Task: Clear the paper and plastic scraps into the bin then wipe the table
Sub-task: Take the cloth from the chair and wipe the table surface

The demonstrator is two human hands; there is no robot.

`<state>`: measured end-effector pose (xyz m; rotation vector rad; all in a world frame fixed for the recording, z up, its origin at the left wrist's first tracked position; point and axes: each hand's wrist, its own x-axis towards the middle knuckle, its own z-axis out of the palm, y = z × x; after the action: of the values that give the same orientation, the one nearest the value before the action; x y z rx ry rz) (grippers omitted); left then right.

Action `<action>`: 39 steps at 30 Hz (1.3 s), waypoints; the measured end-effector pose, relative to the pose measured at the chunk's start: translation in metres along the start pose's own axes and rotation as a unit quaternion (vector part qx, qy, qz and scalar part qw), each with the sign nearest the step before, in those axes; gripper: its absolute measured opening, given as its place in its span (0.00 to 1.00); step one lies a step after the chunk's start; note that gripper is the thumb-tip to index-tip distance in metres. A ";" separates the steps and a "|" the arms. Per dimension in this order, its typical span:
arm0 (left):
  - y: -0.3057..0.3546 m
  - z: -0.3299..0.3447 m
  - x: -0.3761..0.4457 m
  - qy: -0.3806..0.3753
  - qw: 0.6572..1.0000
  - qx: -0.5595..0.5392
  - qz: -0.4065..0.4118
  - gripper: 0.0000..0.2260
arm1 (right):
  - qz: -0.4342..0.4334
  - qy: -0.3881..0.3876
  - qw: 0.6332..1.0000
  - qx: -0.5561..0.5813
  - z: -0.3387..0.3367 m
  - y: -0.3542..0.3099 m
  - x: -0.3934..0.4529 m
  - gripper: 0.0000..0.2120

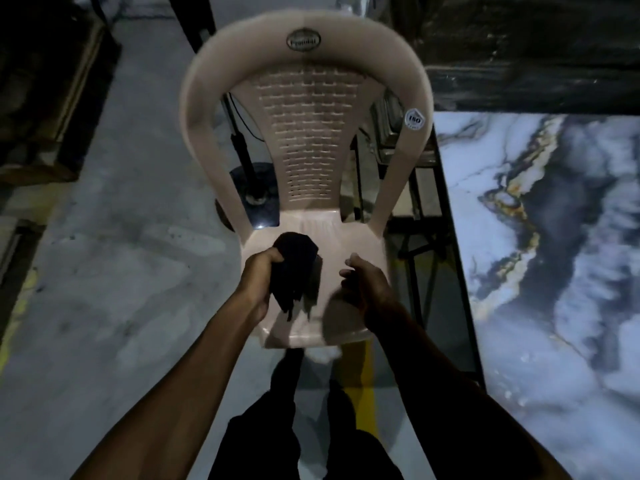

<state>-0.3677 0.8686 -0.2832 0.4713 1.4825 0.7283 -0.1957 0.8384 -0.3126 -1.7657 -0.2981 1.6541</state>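
Here's the left hand (258, 275), fingers curled tight round a bunched black cloth (294, 268), and the cloth hangs just above the front half of the seat of a beige plastic chair (304, 133). One dark tail of the fabric dangles down below the fist, throwing a shadow on the seat. Over on the other side, the right hand (360, 282) hovers above the seat's right front corner, near the cloth but apart from it, fingers loosely bent and holding nothing. The picture is dim and a little blurred, so the fingertips are hard to read. The chair faces the person, its woven-pattern back upright, an oval badge at the top edge and a round sticker on the right upright. Off to the right stands the table (554, 237), its marbled blue-and-white top showing, its left edge near the chair's right side. Dark trouser legs (277, 445) show below the seat's front edge.
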 end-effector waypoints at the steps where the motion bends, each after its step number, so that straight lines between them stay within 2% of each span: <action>1: 0.004 0.000 -0.012 0.002 1.000 0.014 0.018 0.13 | 0.010 -0.019 1.000 -0.016 0.001 -0.003 -0.009 0.22; 3: 0.010 0.001 -0.042 0.009 0.997 0.051 0.059 0.13 | 0.044 -0.047 0.998 -0.022 0.000 -0.010 -0.035 0.27; 6: 0.014 0.010 -0.096 -0.027 0.984 0.122 0.129 0.18 | 0.124 -0.094 0.987 0.048 0.002 -0.016 -0.077 0.33; 8: 0.008 0.018 -0.136 -0.084 0.970 0.159 0.166 0.19 | 0.159 -0.133 0.973 0.100 0.004 -0.016 -0.100 0.30; 10: -0.002 0.022 -0.170 -0.159 0.960 0.167 0.161 0.15 | 0.168 -0.134 0.967 0.138 0.006 -0.015 -0.119 0.27; 12: -0.012 0.020 -0.187 -0.181 0.956 0.151 0.173 0.11 | 0.154 -0.124 0.971 0.135 0.007 -0.016 -0.132 0.22; 14: -0.019 0.013 -0.197 -0.127 0.962 0.108 0.217 0.10 | 0.129 -0.132 0.977 0.107 0.004 -0.018 -0.146 0.19; 16: -0.023 0.005 -0.197 -0.003 0.968 0.076 0.239 0.12 | 0.102 -0.141 0.980 0.091 0.001 -0.019 -0.155 0.18; 18: -0.031 -0.005 -0.193 0.099 0.971 0.051 0.211 0.09 | 0.069 -0.153 0.984 0.067 -0.002 -0.021 -0.164 0.17; 19: -0.035 -0.010 -0.188 0.110 0.977 0.035 0.181 0.07 | 0.052 -0.157 0.985 0.049 -0.003 -0.021 -0.168 0.17; 20: -0.038 -0.015 -0.184 0.095 0.986 0.010 0.137 0.06 | 0.038 -0.163 0.985 0.035 -0.004 -0.022 -0.173 0.17; 23: -0.042 -0.024 -0.177 0.003 0.994 -0.109 0.012 0.15 | 0.004 -0.202 0.979 0.010 -0.004 -0.022 -0.184 0.22; 26: -0.034 -0.027 -0.183 -0.037 0.980 -0.197 0.009 0.13 | -0.019 -0.231 0.973 0.007 -0.004 -0.023 -0.192 0.29; 29: -0.025 -0.035 -0.188 -0.044 0.968 -0.246 0.028 0.15 | -0.045 -0.201 0.979 0.012 -0.009 -0.019 -0.202 0.21; 31: -0.021 -0.041 -0.190 -0.041 0.971 -0.231 0.048 0.15 | -0.081 -0.171 0.982 -0.007 -0.012 -0.014 -0.210 0.14; 33: -0.018 -0.044 -0.190 -0.037 0.980 -0.178 0.082 0.15 | -0.121 -0.126 0.984 -0.031 -0.017 -0.006 -0.210 0.14; 36: -0.016 -0.041 -0.197 -0.049 0.985 -0.094 0.134 0.07 | -0.148 -0.038 0.988 -0.023 -0.026 0.006 -0.221 0.15; 39: -0.018 -0.032 -0.201 -0.074 0.979 -0.002 0.188 0.09 | -0.144 0.046 0.988 0.018 -0.039 0.021 -0.228 0.10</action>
<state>-0.3849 0.7124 -0.1530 0.8000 1.2652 0.9698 -0.2018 0.6744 -0.1482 -1.6775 -0.4542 1.3619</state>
